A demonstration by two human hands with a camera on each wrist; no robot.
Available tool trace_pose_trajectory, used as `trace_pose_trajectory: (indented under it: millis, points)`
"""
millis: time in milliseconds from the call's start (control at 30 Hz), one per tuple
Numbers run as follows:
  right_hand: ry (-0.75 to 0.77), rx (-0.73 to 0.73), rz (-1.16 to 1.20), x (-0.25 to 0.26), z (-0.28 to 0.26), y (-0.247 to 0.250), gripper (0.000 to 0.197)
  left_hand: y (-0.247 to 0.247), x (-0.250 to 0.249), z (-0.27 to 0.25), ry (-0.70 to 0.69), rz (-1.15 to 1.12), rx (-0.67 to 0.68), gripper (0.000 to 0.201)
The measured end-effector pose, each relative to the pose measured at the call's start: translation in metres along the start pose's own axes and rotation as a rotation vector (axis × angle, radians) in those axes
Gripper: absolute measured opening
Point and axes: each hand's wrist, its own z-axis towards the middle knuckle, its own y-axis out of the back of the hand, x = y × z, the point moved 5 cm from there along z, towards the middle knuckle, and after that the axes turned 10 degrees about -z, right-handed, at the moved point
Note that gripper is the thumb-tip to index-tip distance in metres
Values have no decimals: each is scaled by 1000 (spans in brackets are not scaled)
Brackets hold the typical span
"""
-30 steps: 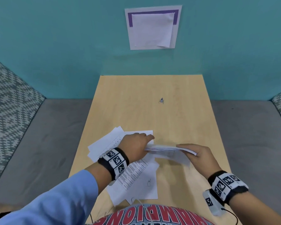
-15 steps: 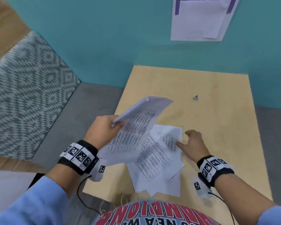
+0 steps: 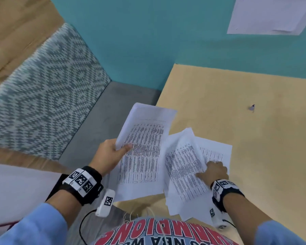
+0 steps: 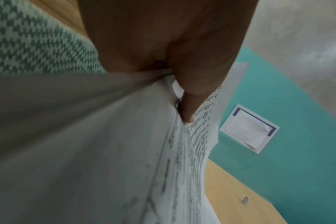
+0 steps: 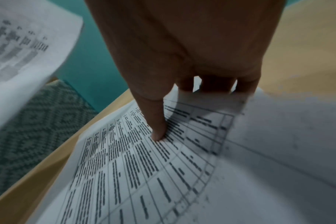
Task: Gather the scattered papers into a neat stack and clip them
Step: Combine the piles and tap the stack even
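1. While we look down from the head camera, our left hand (image 3: 107, 157) holds a sheaf of printed papers (image 3: 143, 152) lifted off the wooden table (image 3: 254, 156), hanging partly past the table's left edge.
2. Our thumb lies on top of that sheaf and our fingers are curled beneath it, so the hand is clamped on the paper. In the left wrist view the thumb (image 4: 188, 109) presses on the printed face; that view is blurred.
3. Our right hand (image 3: 213, 171) is at the loose papers on the table (image 3: 184, 167), which overlap at slanting angles near the table's front edge, just beside the lifted sheaf.
4. From the right wrist view, the thumb (image 5: 157, 121) presses down on a printed page, and the other fingers (image 5: 217, 84) are curled over a raised sheet edge, pinching it.
5. Our two hands are apart, each on its own papers.
6. A small binder clip (image 3: 252, 107) sits alone on the table, well apart from the papers, toward the far right. It also shows in the left wrist view (image 4: 245, 200).
7. Both wrists wear black bands with black-and-white square markers (image 3: 81, 181).
8. Behind the table is a teal wall (image 3: 148, 41) with a white sheet (image 3: 268, 13) fixed to it.
9. To the left is a grey patterned surface (image 3: 42, 85).
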Motion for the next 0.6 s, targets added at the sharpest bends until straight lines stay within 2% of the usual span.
trace_pose_trajectory:
  millis: [133, 200, 333, 467, 600]
  points:
    - [39, 34, 82, -6, -6, -2, 19, -19, 12, 11, 36, -60, 60, 54]
    - [55, 44, 136, -14, -14, -4, 6, -27, 15, 15, 33, -75, 93, 51]
    - [-6, 15, 316, -43, -32, -3, 16, -36, 13, 22, 23, -91, 128, 49]
    - [-136, -96, 486, -77, -48, -1, 27, -41, 7, 23, -1, -63, 155, 50]
    - [-175, -204, 242, -87, -51, -5, 38, -46, 7, 17, -3, -37, 175, 49]
